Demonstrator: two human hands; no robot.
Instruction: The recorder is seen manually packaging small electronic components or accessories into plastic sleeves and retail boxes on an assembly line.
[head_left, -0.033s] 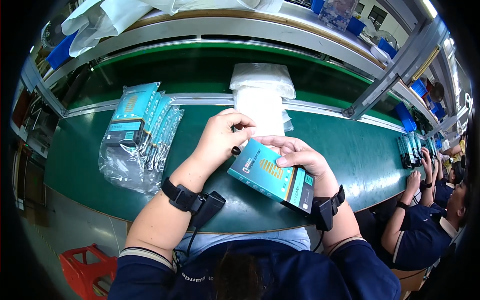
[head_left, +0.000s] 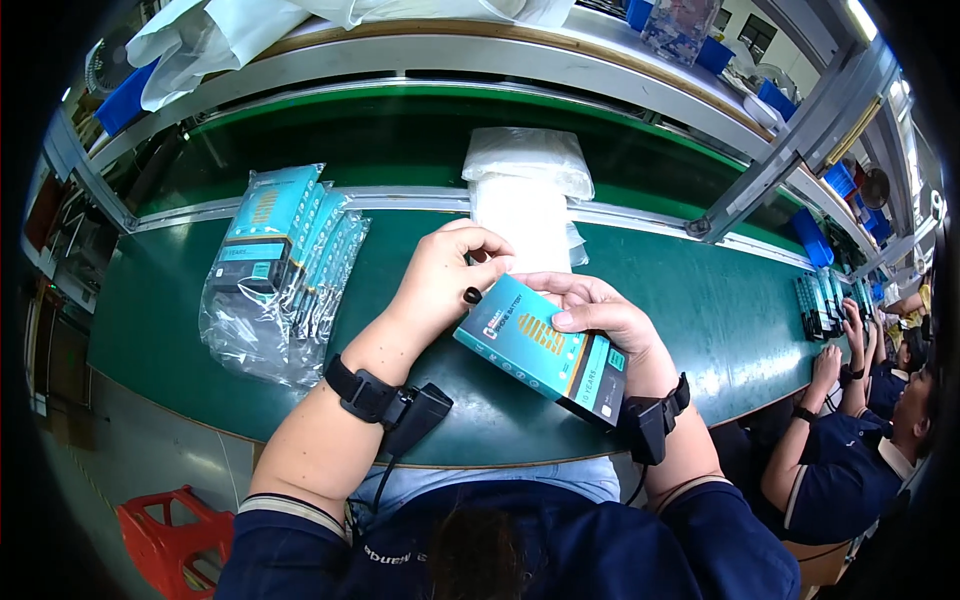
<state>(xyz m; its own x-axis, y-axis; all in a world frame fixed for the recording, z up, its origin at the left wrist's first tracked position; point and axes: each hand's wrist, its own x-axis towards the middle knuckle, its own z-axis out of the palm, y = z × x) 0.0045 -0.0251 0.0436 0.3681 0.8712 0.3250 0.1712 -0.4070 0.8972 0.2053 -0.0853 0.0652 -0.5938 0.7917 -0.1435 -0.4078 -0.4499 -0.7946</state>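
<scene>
Right hand (head_left: 610, 312): fingers gripping teal box (head_left: 537, 352). Left hand (head_left: 445, 262) at box's far corner, fingers curled, can't tell if gripping. Bagged boxes (head_left: 270, 225) left of box.

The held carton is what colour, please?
The carton is mostly teal with a black end, best seen in the head view.

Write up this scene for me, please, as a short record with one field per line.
Right hand: holds a teal box, thumb on its printed face
Left hand: thumb and forefinger close together near the box's upper end; whether they grip anything is unclear
Work surface: green table
Left on table: bagged boxes, overlapping
Beyond the hands: white stack
Far right: co-worker
Floor, lower left: red stool
</scene>
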